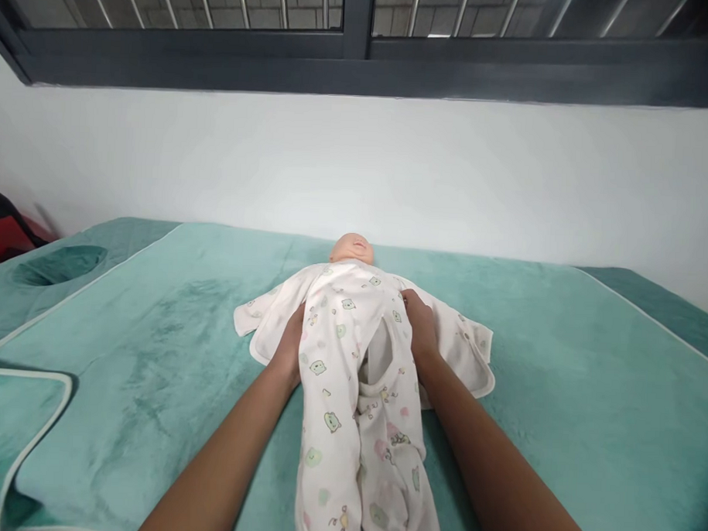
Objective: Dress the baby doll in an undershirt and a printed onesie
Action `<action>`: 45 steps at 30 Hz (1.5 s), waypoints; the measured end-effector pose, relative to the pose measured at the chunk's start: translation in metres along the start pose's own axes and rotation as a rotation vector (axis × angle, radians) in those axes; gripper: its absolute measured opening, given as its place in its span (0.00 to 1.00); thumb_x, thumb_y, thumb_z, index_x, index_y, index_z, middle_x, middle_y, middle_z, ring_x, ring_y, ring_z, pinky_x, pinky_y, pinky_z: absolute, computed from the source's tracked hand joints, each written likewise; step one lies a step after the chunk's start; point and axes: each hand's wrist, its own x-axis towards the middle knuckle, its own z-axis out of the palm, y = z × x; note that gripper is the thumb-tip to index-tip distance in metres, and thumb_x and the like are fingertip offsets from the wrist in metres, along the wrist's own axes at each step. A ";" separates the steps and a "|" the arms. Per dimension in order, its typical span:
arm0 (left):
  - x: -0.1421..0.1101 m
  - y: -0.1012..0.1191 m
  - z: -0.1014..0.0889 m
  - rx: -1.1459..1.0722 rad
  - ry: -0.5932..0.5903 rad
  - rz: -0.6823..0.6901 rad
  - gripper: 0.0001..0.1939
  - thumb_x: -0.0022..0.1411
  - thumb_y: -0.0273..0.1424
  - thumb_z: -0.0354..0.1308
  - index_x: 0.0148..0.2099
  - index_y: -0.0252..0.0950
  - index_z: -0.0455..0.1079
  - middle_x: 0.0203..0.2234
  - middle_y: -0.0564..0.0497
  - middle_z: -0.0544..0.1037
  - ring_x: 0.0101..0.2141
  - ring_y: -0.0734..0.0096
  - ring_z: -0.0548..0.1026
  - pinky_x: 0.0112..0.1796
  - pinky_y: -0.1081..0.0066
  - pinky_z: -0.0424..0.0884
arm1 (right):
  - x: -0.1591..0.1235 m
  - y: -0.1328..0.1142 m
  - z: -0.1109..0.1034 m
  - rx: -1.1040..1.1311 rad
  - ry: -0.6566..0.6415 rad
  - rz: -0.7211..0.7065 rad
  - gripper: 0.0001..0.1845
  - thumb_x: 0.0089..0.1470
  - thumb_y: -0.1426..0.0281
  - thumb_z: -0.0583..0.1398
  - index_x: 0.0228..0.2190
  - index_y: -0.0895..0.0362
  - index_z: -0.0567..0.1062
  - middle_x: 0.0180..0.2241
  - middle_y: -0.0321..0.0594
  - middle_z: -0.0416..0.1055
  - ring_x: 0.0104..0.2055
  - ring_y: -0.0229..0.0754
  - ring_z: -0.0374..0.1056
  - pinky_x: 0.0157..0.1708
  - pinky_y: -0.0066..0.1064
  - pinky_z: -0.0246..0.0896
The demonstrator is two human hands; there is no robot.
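Your left hand (292, 333) and right hand (420, 326) are resting against the left and right sides of the printed garment (330, 373), which is lying lengthwise on the teal mat (170, 367), its legs running toward the near edge. The doll's head (353, 248) is showing at the far end, near the white wall (357, 165). Your right fingers are curling at the cloth's edge, while your left fingers are disappearing behind it; I cannot tell whether either hand is pinching the fabric.

You are likely getting the best result by working both sides evenly, since soft cloth like this could be twisting whenever one side is pulling harder. The left sleeve (252, 312) and right sleeve (477, 341) are spreading outward, so watch that your wrists aren't dragging them. The round opening (379, 355) is gaping right of the middle; smoothing gently around it is probably wiser than tugging.
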 end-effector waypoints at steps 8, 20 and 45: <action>0.019 -0.005 -0.019 0.358 0.240 0.296 0.11 0.60 0.33 0.55 0.45 0.37 0.72 0.43 0.47 0.77 0.44 0.63 0.74 0.48 0.64 0.69 | 0.003 0.003 0.001 0.123 0.163 -0.040 0.07 0.55 0.63 0.55 0.35 0.52 0.68 0.25 0.34 0.72 0.28 0.42 0.66 0.30 0.31 0.57; 0.075 0.034 -0.017 0.531 -0.301 0.260 0.11 0.57 0.41 0.58 0.37 0.39 0.71 0.48 0.48 0.73 0.49 0.62 0.70 0.49 0.66 0.65 | 0.043 -0.019 -0.006 0.199 -0.182 -0.184 0.10 0.54 0.59 0.59 0.33 0.51 0.74 0.47 0.39 0.74 0.50 0.48 0.67 0.52 0.42 0.58; 0.068 -0.013 -0.015 0.484 0.031 0.445 0.10 0.62 0.27 0.50 0.45 0.38 0.69 0.46 0.47 0.76 0.47 0.66 0.73 0.49 0.64 0.68 | 0.016 -0.022 0.006 0.284 0.093 -0.182 0.08 0.56 0.66 0.56 0.38 0.53 0.71 0.46 0.40 0.73 0.49 0.45 0.67 0.51 0.39 0.58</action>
